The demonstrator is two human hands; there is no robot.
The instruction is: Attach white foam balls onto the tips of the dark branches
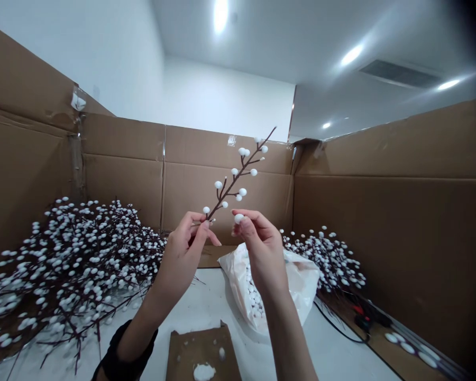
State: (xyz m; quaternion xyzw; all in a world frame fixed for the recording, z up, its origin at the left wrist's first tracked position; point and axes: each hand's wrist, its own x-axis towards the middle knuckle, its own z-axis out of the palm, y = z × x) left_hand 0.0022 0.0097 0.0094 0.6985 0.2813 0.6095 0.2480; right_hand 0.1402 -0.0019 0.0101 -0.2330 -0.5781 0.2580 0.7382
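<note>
My left hand (188, 241) pinches the lower end of a brown artificial berry branch (238, 179), which slants up to the right. White berries sit on several of its side twigs, while a few twig tips show only small white ends. Between the thumb and forefinger of my right hand (262, 243) is a loose white berry (238, 218), just right of the branch and apart from it. Behind my right forearm stands an open white plastic bag (301, 280) holding many loose white berries (254, 296).
A large heap of berry branches (99, 254) lies at the left, a smaller bunch (329, 259) at the right. Near the front edge is a cardboard piece (178, 352) with a white blob (204, 372). A black cable (337, 329) runs at right. Cardboard walls (122, 174) surround the table.
</note>
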